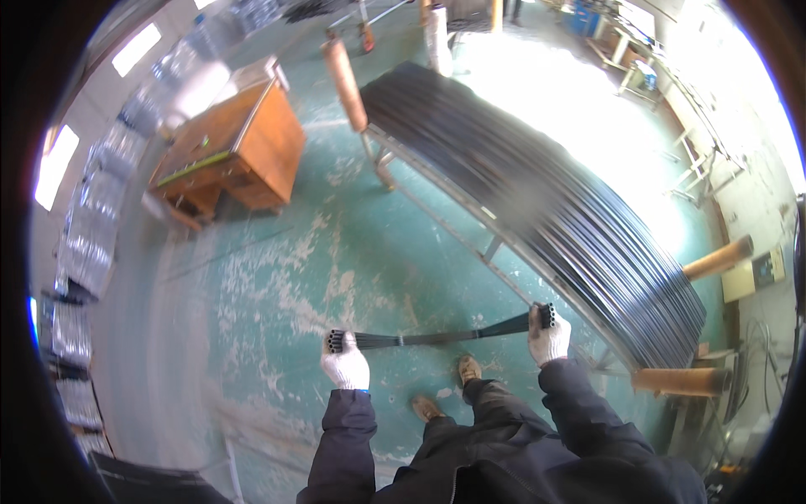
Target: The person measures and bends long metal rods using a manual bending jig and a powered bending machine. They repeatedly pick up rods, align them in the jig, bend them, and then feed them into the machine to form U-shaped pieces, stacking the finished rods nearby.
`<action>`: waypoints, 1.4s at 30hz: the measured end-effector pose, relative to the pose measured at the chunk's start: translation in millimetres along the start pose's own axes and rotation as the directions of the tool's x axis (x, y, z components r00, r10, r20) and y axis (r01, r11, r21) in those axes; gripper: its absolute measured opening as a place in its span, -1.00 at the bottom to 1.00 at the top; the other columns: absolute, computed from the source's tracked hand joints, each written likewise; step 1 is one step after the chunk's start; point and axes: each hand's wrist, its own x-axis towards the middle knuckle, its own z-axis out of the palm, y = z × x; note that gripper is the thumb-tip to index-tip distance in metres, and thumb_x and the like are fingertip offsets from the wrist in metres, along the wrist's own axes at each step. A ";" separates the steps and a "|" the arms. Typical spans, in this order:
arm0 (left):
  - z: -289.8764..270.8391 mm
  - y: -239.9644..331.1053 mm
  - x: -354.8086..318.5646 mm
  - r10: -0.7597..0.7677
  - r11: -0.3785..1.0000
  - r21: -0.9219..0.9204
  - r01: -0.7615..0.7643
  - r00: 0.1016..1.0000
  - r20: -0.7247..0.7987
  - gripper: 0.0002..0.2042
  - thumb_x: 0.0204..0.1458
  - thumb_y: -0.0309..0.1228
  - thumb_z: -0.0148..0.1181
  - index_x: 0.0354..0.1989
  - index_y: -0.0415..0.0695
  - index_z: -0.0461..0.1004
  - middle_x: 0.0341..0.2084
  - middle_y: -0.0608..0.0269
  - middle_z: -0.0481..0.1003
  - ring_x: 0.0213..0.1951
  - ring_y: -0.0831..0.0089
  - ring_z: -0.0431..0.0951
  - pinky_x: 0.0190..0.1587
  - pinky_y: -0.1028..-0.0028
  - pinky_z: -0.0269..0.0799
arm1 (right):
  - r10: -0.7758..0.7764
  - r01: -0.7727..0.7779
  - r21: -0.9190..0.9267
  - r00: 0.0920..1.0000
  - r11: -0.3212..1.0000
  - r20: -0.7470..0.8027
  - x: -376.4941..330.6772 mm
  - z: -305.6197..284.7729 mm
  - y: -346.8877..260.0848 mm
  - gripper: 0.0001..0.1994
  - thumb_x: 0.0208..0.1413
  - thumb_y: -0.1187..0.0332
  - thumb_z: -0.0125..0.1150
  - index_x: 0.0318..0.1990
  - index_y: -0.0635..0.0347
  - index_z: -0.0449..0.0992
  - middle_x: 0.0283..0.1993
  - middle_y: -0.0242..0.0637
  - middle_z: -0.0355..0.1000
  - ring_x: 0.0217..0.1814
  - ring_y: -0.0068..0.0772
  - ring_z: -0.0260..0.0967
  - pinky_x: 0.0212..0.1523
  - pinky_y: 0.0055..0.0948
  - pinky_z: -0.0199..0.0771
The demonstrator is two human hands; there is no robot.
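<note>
A bundle of thin black tubes (453, 338) hangs level in front of my body, sagging slightly in the middle. White gloves cover both hands. My left hand (345, 363) is closed round the bundle's left end, where several open tube ends poke out past the fingers. My right hand (550, 338) grips the other end, with round tube openings showing beside the thumb. To the right of that hand stands a metal rack loaded with a wide layer of long black tubes (537, 202). The bundle is held above the floor, apart from the rack's load.
Brown cylindrical posts (682, 381) stick out at the rack's corners. A wooden desk (239, 143) stands on the worn green floor (285, 277) at the far left. Plastic-wrapped stacks (88, 244) line the left wall. Workbenches (625, 42) run along the right wall.
</note>
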 end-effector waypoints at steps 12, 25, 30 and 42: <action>256.3 80.5 -30.8 0.171 0.984 -0.122 -0.127 0.855 0.491 -0.80 0.29 -0.68 0.50 0.03 -0.23 0.73 -0.13 0.32 0.77 -0.14 0.52 0.74 0.05 0.43 0.71 | 0.270 -0.289 -0.025 0.919 0.957 -0.288 16.5 -109.4 127.0 -0.71 0.59 0.21 0.26 -0.10 0.23 0.73 -0.25 0.12 0.68 -0.19 0.34 0.68 -0.18 0.04 0.66; 394.3 114.1 -15.8 0.304 0.952 -0.177 -0.248 0.721 0.623 -0.85 0.28 -0.63 0.50 -0.04 -0.20 0.73 -0.18 0.29 0.77 -0.14 0.49 0.76 0.04 0.42 0.70 | 0.426 -0.459 0.076 0.735 0.885 -0.528 42.1 -96.5 146.5 -0.75 0.56 0.26 0.36 -0.09 0.28 0.74 -0.26 0.08 0.71 -0.22 0.26 0.71 -0.16 -0.06 0.67; 454.5 122.2 -19.0 0.258 0.966 -0.184 -0.181 0.667 0.699 -0.89 0.32 -0.58 0.49 -0.03 -0.22 0.73 -0.17 0.28 0.78 -0.15 0.48 0.76 0.03 0.41 0.69 | 0.470 -0.510 0.095 0.687 0.855 -0.554 65.7 -93.6 173.5 -0.73 0.56 0.23 0.35 -0.12 0.27 0.74 -0.26 0.08 0.71 -0.22 0.26 0.70 -0.16 -0.05 0.66; 520.0 152.7 -27.3 0.137 0.932 0.111 -0.344 0.619 0.773 -0.80 0.38 -0.43 0.49 0.07 -0.25 0.73 -0.18 0.28 0.78 -0.19 0.46 0.73 -0.02 0.38 0.66 | 0.489 -0.540 0.095 0.657 0.836 -0.573 111.6 -95.9 240.7 -0.56 0.55 0.15 0.45 0.35 0.31 0.68 -0.11 0.12 0.74 -0.11 0.21 0.73 0.01 -0.06 0.70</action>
